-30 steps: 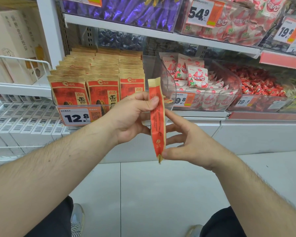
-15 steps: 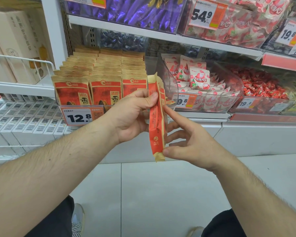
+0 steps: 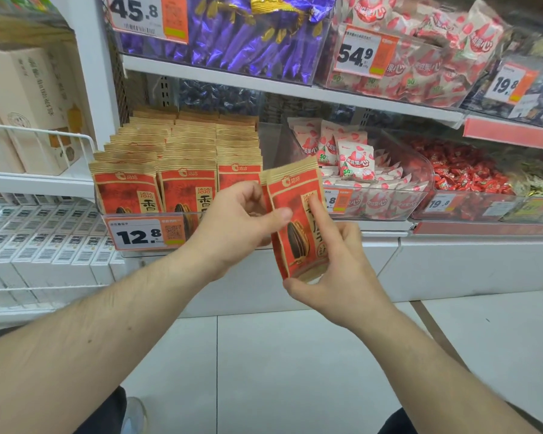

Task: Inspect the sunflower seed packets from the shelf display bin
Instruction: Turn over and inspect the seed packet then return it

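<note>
The red-and-tan sunflower seed packet is held up in front of the shelf, just right of the display bin, its printed face turned toward the camera. The left hand pinches its left edge, thumb across the front and curled fingers behind. The right hand takes it from the right and below: the forefinger lies straight up the front along the right side, the thumb sits under the bottom corner, and the other fingers are loosely bent behind the lower edge. A second packet edge seems to peek out behind the top left corner, though blur makes that uncertain.

The packet stands upright, long axis near vertical and leaning slightly, tan crimped top edge up, bottom seal down by the right thumb. Its top edge overlaps the front of the clear bin of pink-and-white candy behind it; its lower half hangs before the white shelf base, with open floor below both forearms.

To the left, the bin holds three rows of matching packets standing upright, face forward, behind a 12.8 price tag. Above, the upper shelf carries purple-wrapped sweets
</note>
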A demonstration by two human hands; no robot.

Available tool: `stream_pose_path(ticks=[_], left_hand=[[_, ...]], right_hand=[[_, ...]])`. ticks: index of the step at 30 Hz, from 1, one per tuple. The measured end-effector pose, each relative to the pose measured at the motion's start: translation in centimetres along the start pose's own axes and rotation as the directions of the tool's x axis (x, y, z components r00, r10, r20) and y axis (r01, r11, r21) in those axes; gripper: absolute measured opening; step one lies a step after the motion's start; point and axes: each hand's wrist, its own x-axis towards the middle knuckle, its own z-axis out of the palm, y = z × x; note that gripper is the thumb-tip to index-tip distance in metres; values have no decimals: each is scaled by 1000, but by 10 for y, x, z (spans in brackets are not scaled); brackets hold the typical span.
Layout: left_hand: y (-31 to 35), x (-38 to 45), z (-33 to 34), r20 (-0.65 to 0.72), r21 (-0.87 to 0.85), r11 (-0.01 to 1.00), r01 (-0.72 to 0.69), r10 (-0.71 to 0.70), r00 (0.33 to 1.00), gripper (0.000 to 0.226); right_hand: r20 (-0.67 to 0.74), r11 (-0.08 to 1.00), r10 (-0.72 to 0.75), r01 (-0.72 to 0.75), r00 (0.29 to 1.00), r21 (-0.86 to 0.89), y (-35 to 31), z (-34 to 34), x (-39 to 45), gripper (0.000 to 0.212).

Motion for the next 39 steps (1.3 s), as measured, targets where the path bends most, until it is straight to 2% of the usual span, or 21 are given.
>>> stream_pose_path(ticks=[2, 3, 6, 8, 10, 13, 16, 19, 24, 32, 35, 37, 39], left_hand=[[-6, 4, -4, -57, 186, 981, -60, 72, 996, 18], [-11, 6, -6, -72, 292, 950, -113, 139, 988, 22], [-19, 3, -7, -55, 525, 800, -291, 373, 926, 38], [-20, 0, -5, 30, 552, 711, -436, 505, 862, 36], [-23, -3, -3, 137, 548, 609, -573, 610, 780, 15], [-28, -4, 0, 259, 543, 481, -688, 684, 682, 14], [-30, -4, 1, 252, 512, 461, -725, 726, 640, 20], [-30, -1, 0, 248, 505, 473, -722, 722, 646, 21], [-27, -2, -2, 259, 486, 474, -734, 724, 640, 51], [-29, 0, -7, 290, 480, 449, -754, 730, 619, 30], [-24, 3, -13, 273, 492, 442, -750, 740, 615, 18], [-16, 6, -19, 222, 470, 464, -751, 761, 610, 15], [-7, 7, -23, 196, 484, 472, -737, 762, 617, 14]], right_hand=[[15, 999, 16, -16, 1000, -45, -1, 2, 0, 118], [-5, 999, 33, -33, 999, -33, -2, 2, -1, 115], [-222, 993, 64, -40, 973, 112, -4, 3, -2, 107], [-333, 964, 93, 0, 938, 267, -5, 5, -3, 107], [-334, 909, 124, 28, 934, 415, -9, 9, -4, 105], [-328, 861, 113, 72, 938, 504, -11, 15, -6, 81], [-358, 863, 82, 113, 930, 492, -9, 14, -8, 67], [-381, 852, 30, 175, 924, 493, -9, 12, -8, 56], [-389, 827, -16, 231, 921, 512, -8, 8, -7, 40], [-438, 835, -58, 284, 897, 471, -5, 7, -8, 37], [-451, 875, -172, 346, 876, 339, -6, 3, -8, 35], [-445, 903, -258, 378, 858, 205, -7, 0, -4, 22], [-453, 916, -222, 345, 863, 207, -9, -1, 2, 18]])
